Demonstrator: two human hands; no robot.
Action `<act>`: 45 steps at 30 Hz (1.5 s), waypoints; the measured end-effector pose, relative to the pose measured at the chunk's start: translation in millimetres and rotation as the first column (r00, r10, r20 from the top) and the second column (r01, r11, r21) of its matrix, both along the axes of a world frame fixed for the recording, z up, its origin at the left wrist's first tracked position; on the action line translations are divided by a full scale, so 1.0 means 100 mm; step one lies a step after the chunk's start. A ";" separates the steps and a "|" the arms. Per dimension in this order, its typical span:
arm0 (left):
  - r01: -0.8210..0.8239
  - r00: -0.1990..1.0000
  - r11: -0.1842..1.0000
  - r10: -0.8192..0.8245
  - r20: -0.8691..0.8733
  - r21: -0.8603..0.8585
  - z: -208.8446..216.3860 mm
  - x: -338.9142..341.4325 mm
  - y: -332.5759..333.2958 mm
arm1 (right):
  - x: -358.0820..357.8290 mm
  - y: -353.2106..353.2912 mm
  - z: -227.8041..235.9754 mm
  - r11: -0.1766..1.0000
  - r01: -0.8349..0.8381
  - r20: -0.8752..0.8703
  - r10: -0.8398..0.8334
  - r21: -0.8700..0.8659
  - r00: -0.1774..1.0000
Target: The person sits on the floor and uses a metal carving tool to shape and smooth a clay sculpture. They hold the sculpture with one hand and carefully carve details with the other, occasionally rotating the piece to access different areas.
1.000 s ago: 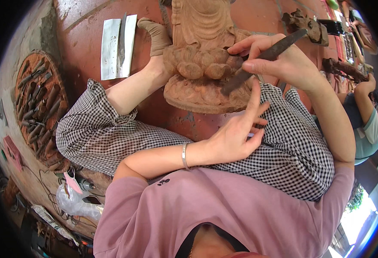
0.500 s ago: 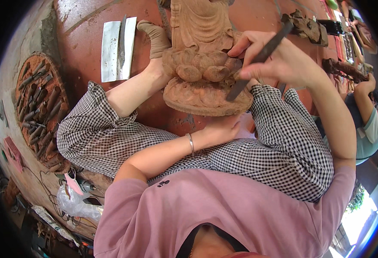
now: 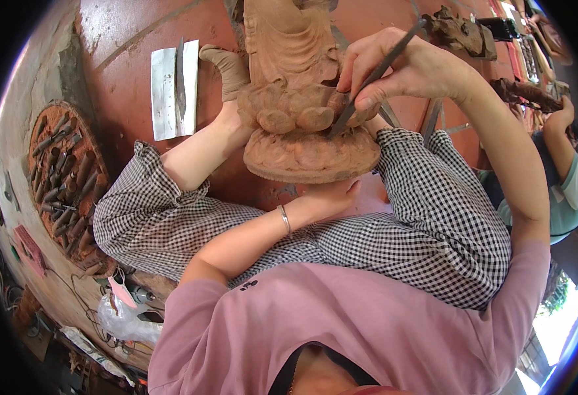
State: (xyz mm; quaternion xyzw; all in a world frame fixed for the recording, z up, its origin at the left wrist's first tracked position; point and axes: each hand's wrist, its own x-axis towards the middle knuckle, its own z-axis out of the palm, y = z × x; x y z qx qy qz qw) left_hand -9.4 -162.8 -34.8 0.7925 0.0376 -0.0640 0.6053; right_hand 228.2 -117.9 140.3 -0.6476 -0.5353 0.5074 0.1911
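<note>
Right hand (image 3: pixel 418 71) pinches tool (image 3: pixel 380 71); left hand (image 3: pixel 332 199), part-hidden, by wooden carving (image 3: pixel 309 158).

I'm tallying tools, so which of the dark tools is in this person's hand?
The slim dark tool in the right hand, its lower end at the carved base; the tools on the round tray and the blade on white strips lie unheld.

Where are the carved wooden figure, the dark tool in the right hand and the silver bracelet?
Carved wooden figure (image 3: pixel 292 103), head view: on the petalled tier of its base.
Dark tool (image 3: pixel 380 69), head view: about midway along its shaft.
Silver bracelet (image 3: pixel 284 220), head view: on its band.
</note>
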 end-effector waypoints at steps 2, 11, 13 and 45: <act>-0.089 0.988 0.996 0.091 0.123 -0.025 0.08 -0.04 -0.01 | 0.05 -0.05 -0.01 0.985 -0.126 -0.017 0.129 0.118 0.991; -0.065 0.889 0.989 0.119 0.443 -0.135 0.83 -0.01 0.24 | 0.04 -0.01 0.01 0.993 -0.075 -0.060 0.080 0.087 0.995; -0.123 0.805 0.991 0.128 0.579 -0.049 0.89 -0.01 0.28 | 0.03 -0.01 0.03 0.987 -0.108 -0.046 0.114 0.119 0.992; -0.357 0.517 0.933 0.166 0.840 0.035 0.75 0.02 0.47 | -0.33 0.01 0.23 0.997 0.069 0.275 -0.054 -0.046 0.960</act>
